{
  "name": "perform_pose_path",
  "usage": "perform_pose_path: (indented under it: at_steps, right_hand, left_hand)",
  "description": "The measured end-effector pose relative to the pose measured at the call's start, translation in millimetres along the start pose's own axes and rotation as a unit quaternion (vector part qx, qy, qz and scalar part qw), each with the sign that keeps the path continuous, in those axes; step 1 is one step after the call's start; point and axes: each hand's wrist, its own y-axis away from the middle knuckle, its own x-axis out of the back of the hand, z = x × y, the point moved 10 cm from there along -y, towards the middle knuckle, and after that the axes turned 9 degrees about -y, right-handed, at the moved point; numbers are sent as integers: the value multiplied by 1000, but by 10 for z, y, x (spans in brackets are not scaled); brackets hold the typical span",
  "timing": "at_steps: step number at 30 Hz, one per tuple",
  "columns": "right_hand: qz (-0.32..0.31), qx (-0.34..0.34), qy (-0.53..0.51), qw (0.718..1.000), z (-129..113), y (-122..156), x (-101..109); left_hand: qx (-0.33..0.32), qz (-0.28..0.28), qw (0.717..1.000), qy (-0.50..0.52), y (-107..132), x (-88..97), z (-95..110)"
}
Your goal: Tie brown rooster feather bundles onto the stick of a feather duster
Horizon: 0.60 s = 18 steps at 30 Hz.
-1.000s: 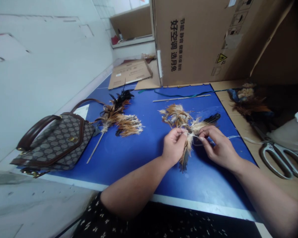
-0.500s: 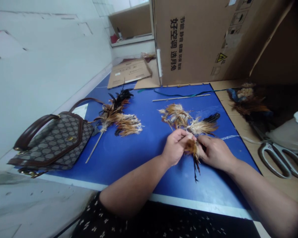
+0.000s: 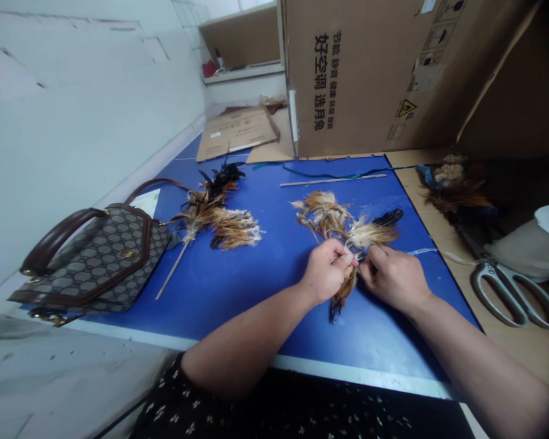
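Note:
My left hand [image 3: 326, 270] pinches a small bunch of brown feathers [image 3: 343, 291], whose dark tips hang down toward me. Close beside it, my right hand [image 3: 392, 277] has its fingers curled together near the bunch's bound end; what they hold, if anything, is too small to make out. Just beyond my hands lies a cream and brown feather bundle [image 3: 370, 233] with a black tip. A loose heap of tan feathers [image 3: 324, 213] is to its left. Farther left, a feather bunch on a thin stick [image 3: 196, 222] rests near the handbag.
A patterned handbag [image 3: 105, 256] occupies the left of the blue table mat [image 3: 238, 305]. Scissors [image 3: 515, 296], a white-topped container [image 3: 526, 244] and more feathers [image 3: 460, 186] are at right. A thin stick [image 3: 332, 180] and green ribbon [image 3: 311, 175] lie before a large cardboard box [image 3: 361, 85].
My right hand has come away slightly from the brown feathers, its fingers now curled. The bunch has swung left under my left hand, its dark tips shifting that way.

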Motion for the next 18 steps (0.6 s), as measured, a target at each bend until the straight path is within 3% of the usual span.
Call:
perform_pose_path:
  at_steps: [5, 9, 12, 15, 18]
  right_hand:
    - [-4, -4, -26, 1000, 61, 5, -15]
    - [-62, 37, -144, 987, 63, 19, -87]
    - [-59, 24, -213, 975, 107, 12, -49]
    - [-44, 13, -247, 968, 111, 2, 5]
    - [-68, 19, -264, 962, 75, 4, 9]
  left_hand:
    - [-3, 12, 1000, -3, -1, 25, -24]
    - [-6, 11, 999, 30, -23, 73, 4]
    - [1, 7, 997, 75, -58, 81, -11]
    - [20, -15, 993, 116, -68, 20, -56]
    - [51, -58, 989, 126, -39, -70, -100]
